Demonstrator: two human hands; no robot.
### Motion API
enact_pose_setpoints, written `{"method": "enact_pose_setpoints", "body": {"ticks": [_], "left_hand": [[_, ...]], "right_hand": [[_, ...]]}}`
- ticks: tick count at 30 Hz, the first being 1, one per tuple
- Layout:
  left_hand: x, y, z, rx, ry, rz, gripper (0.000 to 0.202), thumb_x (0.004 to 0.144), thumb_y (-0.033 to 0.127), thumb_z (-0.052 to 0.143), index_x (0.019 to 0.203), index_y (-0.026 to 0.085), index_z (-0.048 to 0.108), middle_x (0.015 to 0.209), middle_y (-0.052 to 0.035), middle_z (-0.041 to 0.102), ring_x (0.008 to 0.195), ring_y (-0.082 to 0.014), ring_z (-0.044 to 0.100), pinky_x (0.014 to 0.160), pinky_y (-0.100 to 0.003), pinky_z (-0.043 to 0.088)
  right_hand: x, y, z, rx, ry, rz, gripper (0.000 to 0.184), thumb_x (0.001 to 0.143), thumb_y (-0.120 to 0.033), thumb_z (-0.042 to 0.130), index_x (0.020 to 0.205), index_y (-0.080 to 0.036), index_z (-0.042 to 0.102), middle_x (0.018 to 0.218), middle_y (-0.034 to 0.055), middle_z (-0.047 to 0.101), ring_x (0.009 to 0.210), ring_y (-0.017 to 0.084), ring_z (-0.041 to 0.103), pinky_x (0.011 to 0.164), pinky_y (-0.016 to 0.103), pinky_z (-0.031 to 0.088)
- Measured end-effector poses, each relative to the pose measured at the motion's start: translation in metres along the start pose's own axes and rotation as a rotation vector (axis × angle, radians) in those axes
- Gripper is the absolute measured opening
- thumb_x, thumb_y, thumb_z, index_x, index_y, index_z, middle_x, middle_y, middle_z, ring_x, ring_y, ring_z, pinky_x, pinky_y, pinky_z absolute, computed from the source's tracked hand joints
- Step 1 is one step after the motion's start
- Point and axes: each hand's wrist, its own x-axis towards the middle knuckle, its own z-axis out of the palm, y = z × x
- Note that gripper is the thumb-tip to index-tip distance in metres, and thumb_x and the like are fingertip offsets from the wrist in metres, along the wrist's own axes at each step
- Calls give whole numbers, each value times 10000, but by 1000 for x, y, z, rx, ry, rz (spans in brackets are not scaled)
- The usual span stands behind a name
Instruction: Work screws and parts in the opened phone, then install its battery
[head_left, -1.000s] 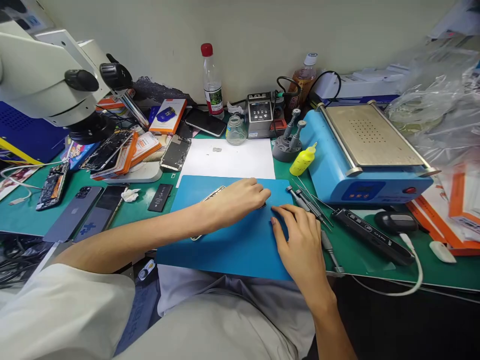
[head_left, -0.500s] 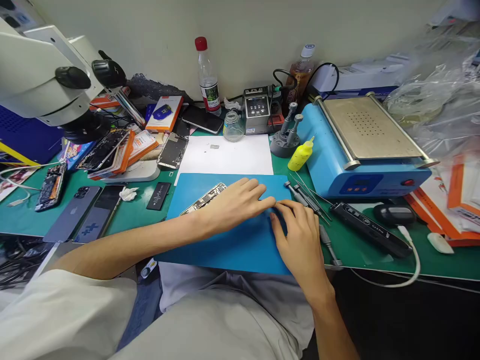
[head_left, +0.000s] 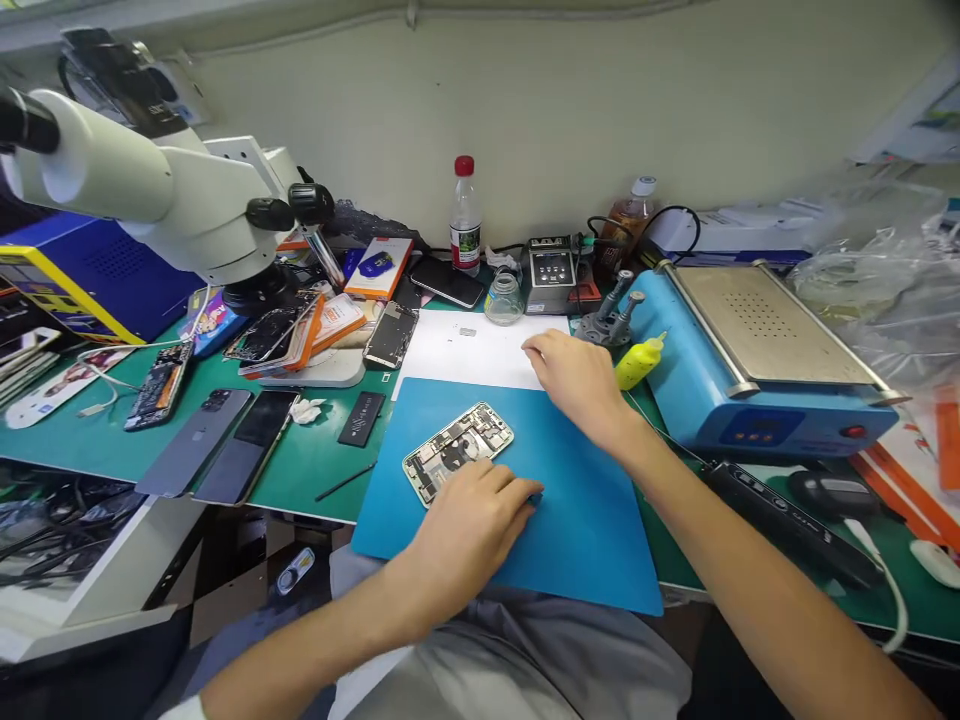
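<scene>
My left hand (head_left: 480, 515) is over the blue mat (head_left: 585, 540), its fingers closed round a small dark thing (head_left: 535, 495) that mostly hides in the grip. Just beyond that hand, an opened phone (head_left: 454, 450) lies on the mat with its inner boards showing. My right hand (head_left: 581, 385) reaches over the white paper (head_left: 435, 350), thumb and fingertips pinched together. Whatever the pinch holds, if anything, is too small to make out. A small metal plate (head_left: 466, 332) rests on the paper, left of the right hand.
On the right stands a blue heating plate machine (head_left: 750, 400), with a yellow bottle (head_left: 640, 362) and a grey tool stand (head_left: 611, 315) beside it. A microscope (head_left: 202, 200) overhangs the left side. Phones (head_left: 251, 440), a battery (head_left: 362, 418) and a black stick (head_left: 345, 482) lie left of the mat.
The hands have moved apart: the left drew back beside the opened phone, the right went forward over the paper. More of the phone shows now. The camera view has shifted.
</scene>
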Motion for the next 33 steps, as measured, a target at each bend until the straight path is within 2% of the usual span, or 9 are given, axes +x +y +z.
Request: {"method": "enact_pose_setpoints", "body": {"ticks": [2, 5, 12, 16, 19, 22, 27, 30, 33], "left_hand": [[-6, 3, 11, 19, 25, -17, 225, 1090, 238, 755, 1315, 236, 750, 1040, -28, 806, 944, -236, 764, 834, -384, 647], [-14, 6, 23, 63, 70, -51, 162, 1105, 279, 747, 1238, 187, 746, 1072, -34, 778, 934, -204, 756, 850, -379, 662], [-29, 15, 34, 88, 156, -106, 178, 1105, 324, 753, 1189, 167, 742, 1097, -44, 758, 910, -177, 741, 808, -344, 665], [-31, 14, 24, -23, 193, -104, 101, 1118, 261, 714, 1101, 171, 757, 1044, -36, 771, 880, -179, 736, 815, -355, 653], [-32, 7, 10, -178, 234, -154, 159, 1127, 217, 662, 1020, 198, 779, 1008, -48, 806, 895, -214, 751, 821, -372, 636], [-31, -4, -5, -373, 272, -269, 198, 1137, 216, 634, 1032, 224, 801, 977, -23, 837, 838, -187, 760, 766, -310, 614], [-22, -15, -20, -605, 277, -425, 182, 1113, 267, 678, 1035, 236, 840, 919, 7, 857, 730, -155, 748, 645, -246, 576], [-13, -16, -23, -654, 267, -471, 159, 1099, 288, 701, 1073, 249, 853, 931, 14, 865, 731, -154, 753, 651, -241, 582], [-10, -16, -25, -647, 262, -487, 156, 1102, 292, 692, 1081, 252, 841, 963, 11, 869, 753, -157, 758, 664, -246, 585]], "right_hand": [[37, -5, 7, -42, -45, 15, 447, 1099, -488, 717, 1401, -163, 678, 1385, 124, 677, 1228, 241, 693, 1066, 466, 641], [66, -7, 17, -88, -85, 20, 458, 1098, -491, 717, 1418, -166, 671, 1405, 128, 669, 1243, 246, 688, 1075, 472, 638], [76, -13, 29, -117, -128, -25, 468, 1096, -492, 720, 1427, -165, 667, 1414, 130, 665, 1252, 250, 686, 1080, 478, 636], [72, -16, 16, -94, -112, -50, 470, 1094, -491, 724, 1422, -159, 667, 1400, 129, 669, 1241, 249, 690, 1070, 474, 640], [34, -9, -1, -63, -59, -73, 452, 1096, -486, 721, 1401, -156, 674, 1368, 121, 680, 1209, 238, 698, 1049, 459, 646], [-38, 5, -11, -23, 5, -90, 392, 1111, -471, 705, 1343, -156, 690, 1287, 103, 701, 1113, 200, 709, 986, 405, 658], [-144, 24, 3, 59, 59, -118, 283, 1127, -414, 688, 1215, -146, 704, 1105, 57, 709, 909, 132, 684, 825, 292, 643], [-165, 26, 17, 121, 82, -121, 266, 1131, -400, 681, 1212, -148, 712, 1125, 62, 717, 930, 135, 693, 822, 286, 641], [-167, 22, 21, 200, 106, -105, 257, 1152, -384, 637, 1229, -160, 735, 1165, 71, 738, 979, 150, 714, 820, 286, 631]]}}
